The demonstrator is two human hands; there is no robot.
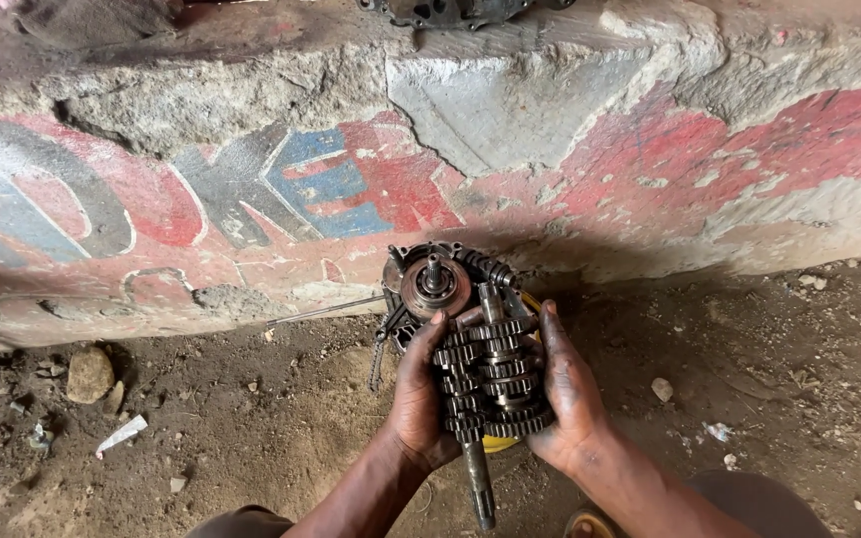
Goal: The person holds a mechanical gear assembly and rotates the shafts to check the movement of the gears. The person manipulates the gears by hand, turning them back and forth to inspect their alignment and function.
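Note:
Both my hands hold a greasy set of transmission gear shafts [490, 374], two stacks of dark toothed gears side by side, with one shaft end [478, 488] sticking down toward me. My left hand [419, 399] grips the left stack and my right hand [568, 394] cups the right one. Just beyond them an open engine case [432, 284] with a round brown hub and central spindle rests on the dirt against the wall. A yellow object [495, 443] shows below the gears, mostly hidden.
A low cracked concrete wall [510, 120] with faded red, blue and grey paint runs across the back. Another dark metal part [450, 10] lies on its top. A thin rod [326, 311] lies left of the case. A stone [89, 374] and litter lie on the dirt floor [251, 438].

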